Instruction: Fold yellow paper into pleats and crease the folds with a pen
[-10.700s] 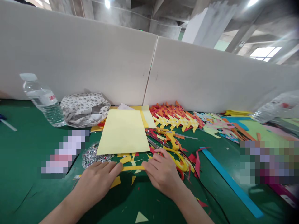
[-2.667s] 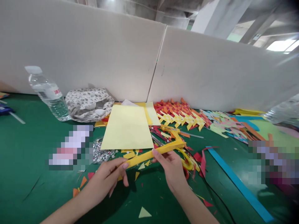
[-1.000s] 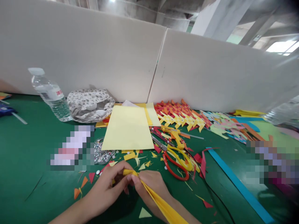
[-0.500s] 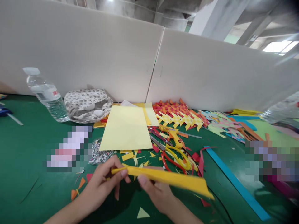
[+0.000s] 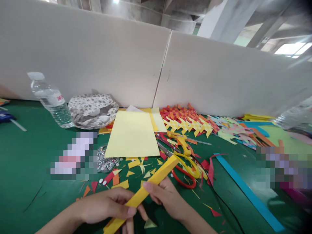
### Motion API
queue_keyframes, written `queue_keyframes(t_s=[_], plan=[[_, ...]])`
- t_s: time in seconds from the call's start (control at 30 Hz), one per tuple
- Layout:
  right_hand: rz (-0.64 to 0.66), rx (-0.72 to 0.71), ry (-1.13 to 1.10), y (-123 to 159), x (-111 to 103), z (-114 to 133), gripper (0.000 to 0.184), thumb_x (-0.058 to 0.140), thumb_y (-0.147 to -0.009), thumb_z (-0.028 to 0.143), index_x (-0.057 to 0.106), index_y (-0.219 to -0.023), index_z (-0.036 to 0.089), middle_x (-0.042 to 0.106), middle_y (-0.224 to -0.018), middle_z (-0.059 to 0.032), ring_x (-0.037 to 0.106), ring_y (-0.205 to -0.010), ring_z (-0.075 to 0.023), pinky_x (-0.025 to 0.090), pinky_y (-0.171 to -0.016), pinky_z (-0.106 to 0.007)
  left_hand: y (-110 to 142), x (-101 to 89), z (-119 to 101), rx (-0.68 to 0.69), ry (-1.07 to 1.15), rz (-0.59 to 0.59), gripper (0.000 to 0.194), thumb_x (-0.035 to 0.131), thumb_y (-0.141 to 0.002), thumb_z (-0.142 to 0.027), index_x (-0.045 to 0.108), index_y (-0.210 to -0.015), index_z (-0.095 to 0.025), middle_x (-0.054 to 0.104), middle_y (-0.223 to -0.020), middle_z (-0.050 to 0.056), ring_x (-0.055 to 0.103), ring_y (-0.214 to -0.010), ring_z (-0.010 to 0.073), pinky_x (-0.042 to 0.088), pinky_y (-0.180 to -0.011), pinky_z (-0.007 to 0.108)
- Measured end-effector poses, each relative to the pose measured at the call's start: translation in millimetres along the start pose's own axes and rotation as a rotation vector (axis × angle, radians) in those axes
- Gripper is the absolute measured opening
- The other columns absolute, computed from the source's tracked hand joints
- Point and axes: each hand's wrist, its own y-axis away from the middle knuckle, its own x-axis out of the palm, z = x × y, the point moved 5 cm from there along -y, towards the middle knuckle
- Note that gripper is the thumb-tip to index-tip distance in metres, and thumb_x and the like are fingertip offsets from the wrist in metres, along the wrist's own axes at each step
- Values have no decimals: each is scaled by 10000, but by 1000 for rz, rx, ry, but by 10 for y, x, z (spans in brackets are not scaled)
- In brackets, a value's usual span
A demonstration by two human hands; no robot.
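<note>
A folded strip of yellow paper (image 5: 162,171) slants between my hands, its far end up toward the scissors and its near end low by the bottom edge. My left hand (image 5: 107,206) pinches the lower part, thumb on top and fingers beneath. Higher up, my right hand (image 5: 165,196) grips the strip's middle between thumb and fingers. Beyond the hands lies a sheet of pale yellow paper (image 5: 133,135). Red-handled scissors (image 5: 184,180) and yellow-handled scissors (image 5: 190,165) rest just past the strip's far end, among paper scraps (image 5: 134,163).
A yellow glue gun (image 5: 181,141) lies behind the scissors. Woven paper fish (image 5: 186,122) are piled at the back. On the left stand a water bottle (image 5: 53,102), a patterned cloth bag (image 5: 94,110) and a bag of small googly eyes (image 5: 107,161). A blue strip (image 5: 248,191) lies right.
The yellow strip has turned from nearly level, pointing right, to a steep slant with its far end raised away from me. My left hand has moved lower along it.
</note>
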Motion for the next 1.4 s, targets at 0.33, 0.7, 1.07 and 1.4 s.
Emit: queue_keyframes(t_s=[0.33,0.7,1.07,1.4], plan=[[8,-249,573,32,112,71,452,359,-956,341,463,-549,174,525,-584,12,536,-624,-102,392,-652,-201,-105,-17,11,66,-135,-231,421,414,-865,-605,426,-828,-186,440,-498,-102,259,-368,34,192,-374,171],[-114,-482,1025,48,143,160,364,381,-926,276,520,-602,187,550,-551,5,494,-527,-113,295,-547,-250,-123,-17,-9,121,-162,-310,437,408,-850,-626,410,-783,-194,345,-483,-111,235,-414,54,163,-408,208],[-227,-109,224,2,-76,62,481,451,-884,533,392,-546,197,322,-515,56,342,-492,-93,306,-491,-224,-130,75,46,24,-14,-97,488,437,-829,-642,475,-943,-169,515,-521,-73,317,-330,39,231,-352,167],[-108,-112,302,-38,-63,-23,516,497,-866,537,428,-499,181,383,-447,57,376,-429,-75,295,-457,-209,-190,39,48,44,-41,-274,481,432,-817,-646,472,-921,-178,619,-514,-43,286,-226,17,212,-265,133]])
